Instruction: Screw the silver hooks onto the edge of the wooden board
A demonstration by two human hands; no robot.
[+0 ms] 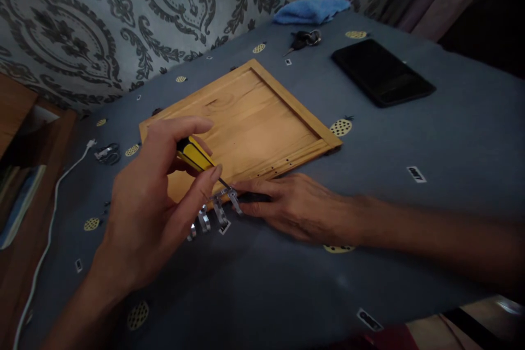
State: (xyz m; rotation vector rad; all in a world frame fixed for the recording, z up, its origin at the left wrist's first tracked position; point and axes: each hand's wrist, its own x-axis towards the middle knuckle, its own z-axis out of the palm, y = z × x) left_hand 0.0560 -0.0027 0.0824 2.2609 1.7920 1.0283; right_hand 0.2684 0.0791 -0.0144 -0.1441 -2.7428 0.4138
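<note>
My left hand (pixel 141 197) is closed around the yellow and black handle of a screwdriver (pixel 197 155). Its thin shaft slants down to the right, and the tip meets a metal hook rail (pixel 220 212) at the near edge of a framed wooden board (pixel 250 112). Several silver hooks hang from this rail; my left thumb and palm cover part of it. From the right, my right hand (pixel 297 205) pinches the rail's end beside the screwdriver tip with thumb and forefinger. Small dark holes show in the board's frame right of the rail.
Beyond the board lie a black phone (pixel 383 72), a key bunch (pixel 305 39) and a blue cloth (pixel 314 10). Scissors (pixel 107 153) and a white cable (pixel 53 219) are at the left, near a wooden shelf (pixel 24 115). The patterned wall (pixel 123 16) borders the table's far side.
</note>
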